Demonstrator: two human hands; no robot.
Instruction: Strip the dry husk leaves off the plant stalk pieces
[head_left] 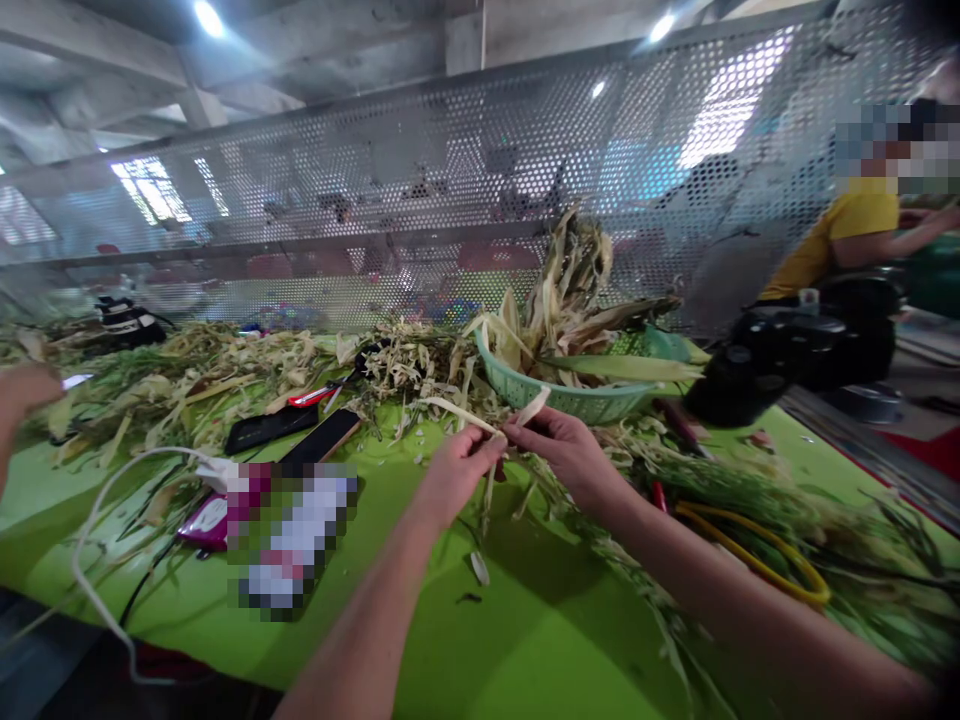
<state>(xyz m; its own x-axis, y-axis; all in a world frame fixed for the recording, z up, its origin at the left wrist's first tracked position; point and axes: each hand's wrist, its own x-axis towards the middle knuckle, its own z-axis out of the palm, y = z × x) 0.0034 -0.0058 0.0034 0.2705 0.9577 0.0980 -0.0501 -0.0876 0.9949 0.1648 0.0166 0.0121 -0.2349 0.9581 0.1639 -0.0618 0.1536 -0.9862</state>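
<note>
Both my hands meet above the green table [480,640], in front of a pale green plastic basket [577,400]. My left hand [465,465] pinches a thin strip of dried corn husk [459,411] between thumb and fingers. Close against it, my right hand [559,445] is closed on another pale piece of dried husk [534,403]. The fingertips nearly touch, and the join between the strips is too small to make out. Large dry corn husks [562,290] stick up out of the basket.
Bundles of dried plant strips [420,365] line the back. Left lie a red utility knife [311,396], a dark phone [322,440], a purple packet [206,520] and a white cable [82,560]. Yellow-handled scissors [795,575] lie right. Another person's hand [26,390] shows left; a yellow-shirted person [855,230] sits right.
</note>
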